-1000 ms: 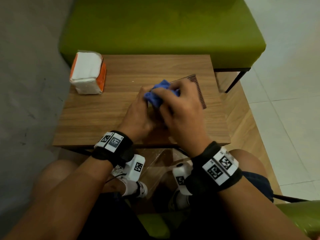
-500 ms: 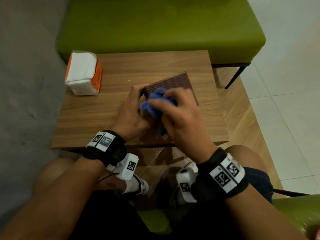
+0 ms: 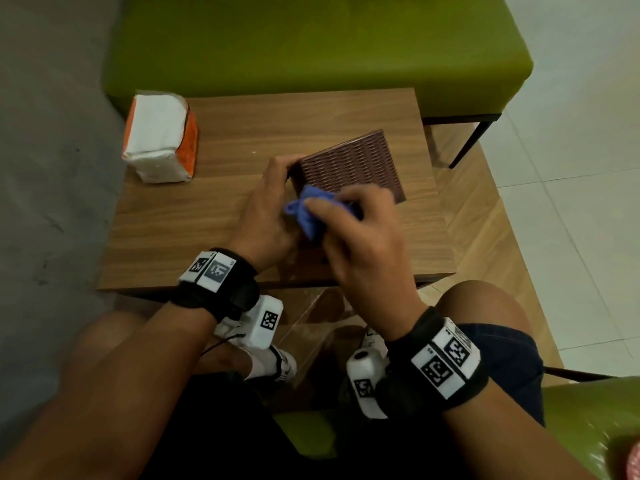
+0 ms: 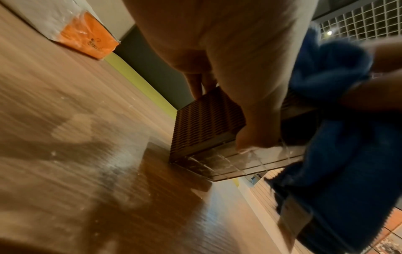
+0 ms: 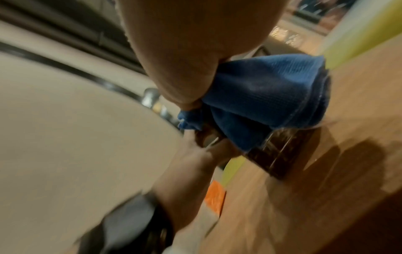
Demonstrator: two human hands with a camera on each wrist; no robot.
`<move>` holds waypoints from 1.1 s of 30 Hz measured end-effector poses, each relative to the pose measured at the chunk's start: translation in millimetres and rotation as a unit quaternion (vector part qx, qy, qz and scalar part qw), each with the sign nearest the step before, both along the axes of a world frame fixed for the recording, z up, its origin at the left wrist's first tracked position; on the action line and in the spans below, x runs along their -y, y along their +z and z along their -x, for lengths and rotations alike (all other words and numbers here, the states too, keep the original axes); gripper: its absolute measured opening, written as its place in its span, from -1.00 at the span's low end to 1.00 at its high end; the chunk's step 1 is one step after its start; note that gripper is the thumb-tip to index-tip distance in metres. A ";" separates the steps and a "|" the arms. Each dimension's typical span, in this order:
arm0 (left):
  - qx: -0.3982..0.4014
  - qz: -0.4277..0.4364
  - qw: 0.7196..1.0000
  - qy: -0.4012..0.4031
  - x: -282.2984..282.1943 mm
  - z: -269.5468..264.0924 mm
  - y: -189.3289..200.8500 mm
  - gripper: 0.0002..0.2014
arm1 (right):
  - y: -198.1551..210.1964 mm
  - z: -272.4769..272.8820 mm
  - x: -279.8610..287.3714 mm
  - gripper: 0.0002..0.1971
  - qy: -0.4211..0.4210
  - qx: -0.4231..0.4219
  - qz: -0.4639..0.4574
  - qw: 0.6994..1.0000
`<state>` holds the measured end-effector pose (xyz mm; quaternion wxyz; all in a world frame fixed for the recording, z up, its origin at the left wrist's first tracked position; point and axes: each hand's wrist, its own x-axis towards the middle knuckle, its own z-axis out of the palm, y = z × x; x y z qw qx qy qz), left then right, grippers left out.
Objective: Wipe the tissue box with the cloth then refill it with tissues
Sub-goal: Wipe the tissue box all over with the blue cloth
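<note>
A brown ribbed tissue box stands on the wooden table, tipped on its near edge with its clear grid bottom facing me. My left hand grips the box at its left side, fingers on the far corner and thumb on the near edge. My right hand holds a bunched blue cloth against the box's near top edge. The blue cloth hangs over the box's near face in the right wrist view. A pack of tissues, white with orange ends, lies at the table's far left.
A green cushioned bench runs behind the table. A grey wall is close on the left. Tiled floor lies to the right. My knees sit under the table's near edge, and a green seat is at the lower right.
The cloth and my right hand slid from the box's far top toward its near edge, uncovering the ribbed face. My left hand keeps its grip on the box.
</note>
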<state>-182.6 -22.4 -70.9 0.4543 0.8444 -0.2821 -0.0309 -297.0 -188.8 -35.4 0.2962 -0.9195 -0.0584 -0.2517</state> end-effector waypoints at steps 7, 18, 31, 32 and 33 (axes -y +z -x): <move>-0.004 -0.001 1.000 -0.025 -3.1 -3.5 -4.3 -0.05 | 7.2 -1.6 -6.4 -0.74 -0.112 -0.006 -0.034 0.993; -0.007 0.005 1.000 -0.021 -9.8 -3.6 -2.3 0.04 | 8.7 -20.6 25.2 -0.74 -0.159 0.013 -0.079 0.984; -0.036 0.080 0.996 -0.028 -11.6 5.6 -1.8 0.04 | 6.6 -20.6 45.9 -0.65 -0.106 -0.008 -0.213 0.971; -0.030 0.086 0.995 -0.033 -9.8 6.0 -2.6 0.09 | 8.0 -19.5 43.2 -0.64 -0.094 -0.015 -0.246 0.965; -0.022 0.084 0.996 -0.034 -8.3 6.4 -2.0 0.14 | 9.5 -18.3 40.3 -0.65 -0.087 -0.019 -0.271 0.958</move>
